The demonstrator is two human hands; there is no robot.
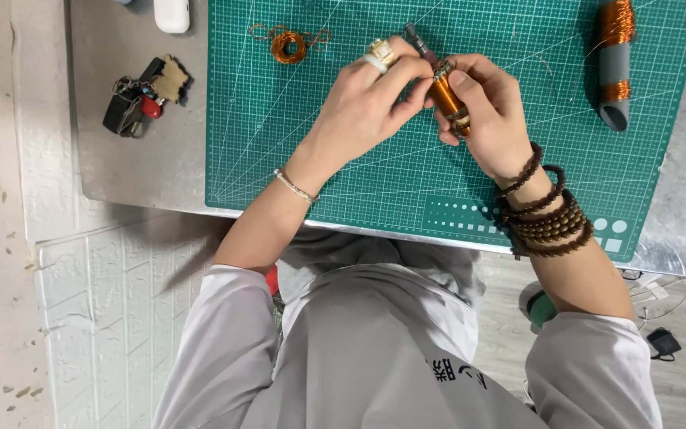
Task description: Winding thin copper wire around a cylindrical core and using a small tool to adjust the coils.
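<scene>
My right hand (490, 111) grips a small cylinder wound with copper wire (446, 94), held above the green cutting mat (343, 159). My left hand (367, 99), with a ring on one finger, pinches the upper end of that copper coil, fingers closed on it. A thin dark rod (418, 41) sticks out past the coil's far end. Wooden bead bracelets wrap my right wrist and a thin chain circles my left.
A loose ring of copper wire (287, 45) lies on the mat at the back. A grey tube wound with copper wire (614, 63) lies at the right. A bunch of keys (140, 95) and a white object (171, 14) rest on the metal table (136, 167) at the left.
</scene>
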